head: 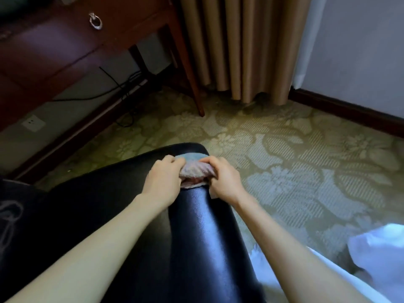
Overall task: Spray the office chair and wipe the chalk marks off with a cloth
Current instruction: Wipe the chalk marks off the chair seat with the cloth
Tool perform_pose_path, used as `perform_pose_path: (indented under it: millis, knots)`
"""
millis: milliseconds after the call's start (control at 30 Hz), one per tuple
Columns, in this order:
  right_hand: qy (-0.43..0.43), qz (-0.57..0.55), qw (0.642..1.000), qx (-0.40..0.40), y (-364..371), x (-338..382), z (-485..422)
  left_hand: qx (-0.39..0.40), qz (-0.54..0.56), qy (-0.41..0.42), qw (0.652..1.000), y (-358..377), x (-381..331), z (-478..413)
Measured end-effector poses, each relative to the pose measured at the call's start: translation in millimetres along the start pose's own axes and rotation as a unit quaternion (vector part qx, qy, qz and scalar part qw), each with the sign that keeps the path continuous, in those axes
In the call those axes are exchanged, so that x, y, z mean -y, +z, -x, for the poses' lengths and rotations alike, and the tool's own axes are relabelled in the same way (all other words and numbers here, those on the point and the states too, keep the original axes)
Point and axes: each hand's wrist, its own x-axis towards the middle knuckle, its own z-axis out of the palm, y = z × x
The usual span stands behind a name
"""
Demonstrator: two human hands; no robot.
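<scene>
Open carpet [273, 149] right of the chair [196, 226]; desk leg [192, 84] and cables [122, 88] crowd the left

On the far end of the chair [196, 226], cloth [194, 170] between left hand [164, 174] and right hand [225, 177]. Beyond, desk [65, 40] at left, curtain [240, 47] at centre. Lower right, on carpet [284, 149], perhaps bedding [376, 252].

Bunched cloth [195, 172] on black chair [196, 241]
Pinkish, crumpled at the glossy far edge; faint scrawl [9, 217] at left, perhaps chalk.
</scene>
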Motion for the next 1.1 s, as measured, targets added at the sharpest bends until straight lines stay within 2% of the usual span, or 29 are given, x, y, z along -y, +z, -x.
perform_pose_path:
  millis: [167,333,400,567,667,800,1100]
  knots:
    - [-0.039,0.057,0.997,-0.043,23.0,34.6,93.9,-0.028,0.079,0.014,0.996,-7.6,2.6,109.7]
    - [-0.093,0.115,0.985,-0.087,51.0,66.6,196.1,-0.058,0.107,0.04,0.992,-4.6,16.9,223.5]
    - [-0.106,0.122,0.984,-0.078,60.4,72.6,232.0,-0.074,0.112,0.042,0.99,0.4,20.9,264.6]
    - [-0.106,0.156,0.981,-0.043,72.9,86.2,306.3,-0.047,0.117,0.025,0.992,1.6,14.1,345.4]
    - [-0.099,0.159,0.981,-0.045,75.8,92.7,335.9,-0.009,0.123,-0.003,0.992,0.6,8.7,373.2]
    - [-0.108,0.18,0.977,-0.044,75.6,97.6,350.7,-0.037,0.122,-0.019,0.992,2.8,4.1,391.2]
    - [-0.103,0.211,0.971,-0.041,81.6,95.6,326.0,-0.035,0.098,-0.086,0.991,1.9,-9.3,376.5]
